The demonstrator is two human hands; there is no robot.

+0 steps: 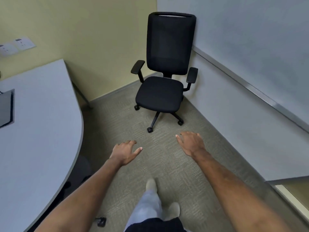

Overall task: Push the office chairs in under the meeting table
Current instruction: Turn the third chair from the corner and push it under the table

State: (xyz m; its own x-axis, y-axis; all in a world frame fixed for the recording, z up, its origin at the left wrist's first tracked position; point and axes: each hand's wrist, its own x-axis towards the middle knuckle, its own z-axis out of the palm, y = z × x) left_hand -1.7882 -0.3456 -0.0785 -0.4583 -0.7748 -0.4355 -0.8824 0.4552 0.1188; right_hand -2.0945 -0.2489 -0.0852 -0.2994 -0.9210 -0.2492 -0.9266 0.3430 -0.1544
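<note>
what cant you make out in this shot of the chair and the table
Head view only:
- Second chair under the grey curved meeting table: mostly hidden by the tabletop; only a dark shape and one castor show.
- Black mesh-backed office chair: rear castors hidden by its seat.
- White wall plates: too small and blurred to read.
- Dark panel on the tabletop: cut by the left edge.
- Left hand and right hand: palms face away.

1. A black office chair (164,76) stands in the room's corner, facing the person, well apart from the grey worktop (38,124) at left.
2. The left hand (125,152) and right hand (191,144) reach forward, fingers relaxed, holding nothing.
</note>
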